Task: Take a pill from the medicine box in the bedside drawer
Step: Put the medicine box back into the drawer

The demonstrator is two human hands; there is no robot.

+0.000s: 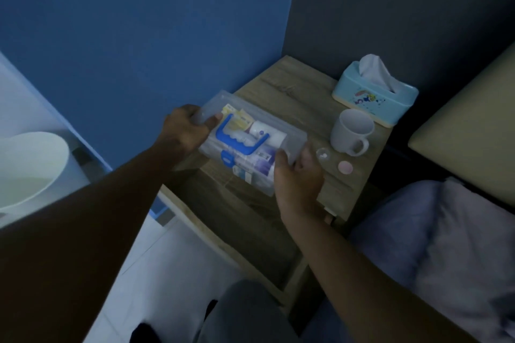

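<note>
The wooden nightstand (pixel 289 97) stood in the corner with its drawer (pixel 245 234) pulled open below. A clear plastic box (pixel 250 142), rectangular, with a blue handle (pixel 242 138) and latch, was held between both hands, partly over the top. The left hand (pixel 185 128) gripped its far left end; the right hand (pixel 298 178) clasped its near right corner. Just right lay a mug (pixel 352 131), a clear round cap (pixel 323 154) and a pink disc (pixel 345 167).

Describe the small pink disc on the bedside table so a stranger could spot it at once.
Start at the wooden bedside table and find the grey mug in front of the blue tissue box. The pink disc lies flat just in front of the mug, the only pink thing there, beside a clear round cap.
</note>
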